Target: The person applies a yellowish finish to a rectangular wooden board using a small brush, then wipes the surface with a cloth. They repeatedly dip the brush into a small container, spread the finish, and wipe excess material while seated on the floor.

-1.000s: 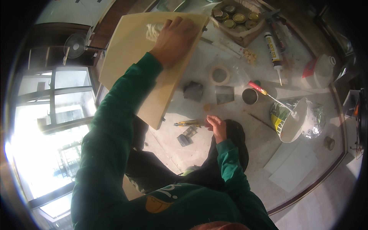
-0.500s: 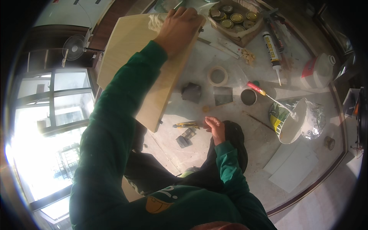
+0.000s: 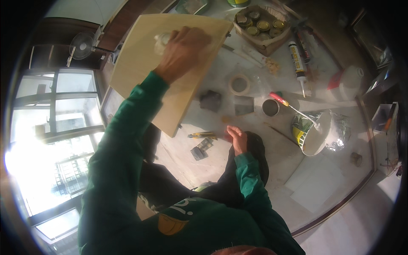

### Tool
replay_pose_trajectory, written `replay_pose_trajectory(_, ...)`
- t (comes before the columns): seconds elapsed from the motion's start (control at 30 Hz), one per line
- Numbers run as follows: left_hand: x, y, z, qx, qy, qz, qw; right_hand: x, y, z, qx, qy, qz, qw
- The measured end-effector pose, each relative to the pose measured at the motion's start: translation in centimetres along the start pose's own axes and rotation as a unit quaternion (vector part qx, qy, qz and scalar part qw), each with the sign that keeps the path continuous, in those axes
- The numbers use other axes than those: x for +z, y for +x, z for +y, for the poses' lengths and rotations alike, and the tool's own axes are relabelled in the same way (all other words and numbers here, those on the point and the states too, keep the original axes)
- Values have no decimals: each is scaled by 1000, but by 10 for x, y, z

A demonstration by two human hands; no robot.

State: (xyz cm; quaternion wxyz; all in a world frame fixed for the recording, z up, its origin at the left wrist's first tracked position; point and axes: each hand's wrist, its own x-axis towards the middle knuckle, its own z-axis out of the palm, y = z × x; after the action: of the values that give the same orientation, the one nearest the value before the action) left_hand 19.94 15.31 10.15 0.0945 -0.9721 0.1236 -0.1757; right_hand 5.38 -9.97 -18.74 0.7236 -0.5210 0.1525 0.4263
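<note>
A pale wooden panel [image 3: 178, 95] lies tilted at the upper left, and my left hand [image 3: 182, 53] is on its upper part. That hand is closed on a crumpled whitish cloth [image 3: 161, 43], pressed to the panel face; motion blurs the fingers. My right hand [image 3: 237, 138] rests by my right knee with its fingers loosely stretched and nothing visible in it. Just left of it, a yellow-and-black utility knife [image 3: 202, 135] lies on the floor beside small dark sanding pieces [image 3: 200, 151].
A roll of tape [image 3: 239, 84], dark sandpaper [image 3: 211, 100], and a cup [image 3: 270, 107] sit ahead. On the right stand a white bucket [image 3: 313, 142] with a red-handled brush [image 3: 279, 98], a sealant tube [image 3: 297, 59] and a white jug [image 3: 348, 83]. A box of cans [image 3: 265, 42] is behind.
My left hand has slid with the cloth from the panel's far right corner leftward and nearer across its face. My right hand has stayed by the knee.
</note>
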Motion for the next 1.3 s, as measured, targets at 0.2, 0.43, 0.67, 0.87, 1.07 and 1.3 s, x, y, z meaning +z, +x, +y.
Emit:
replay_pose_trajectory(0.2,-161,-133,80,-285,-237,90,924,14,-62,-50,-81,-2,11,997)
replay_pose_trajectory(0.43,-182,-245,165,-571,-615,-43,542,105,-188,-91,-135,-66,-186,971)
replay_pose_trajectory(0.67,-156,-273,202,-596,-688,81,406,130,-216,-81,-164,-183,-120,962)
replay_pose_trajectory(0.87,-143,-280,196,-623,-684,65,374,134,-208,-84,-188,-29,-94,977)
replay_pose_trajectory(1.07,-103,-282,196,-588,-727,208,289,146,-203,-89,-144,-92,-84,982)
replay_pose_trajectory(1.3,-93,-287,205,-580,-553,278,530,160,-189,-97,-57,34,-116,991)
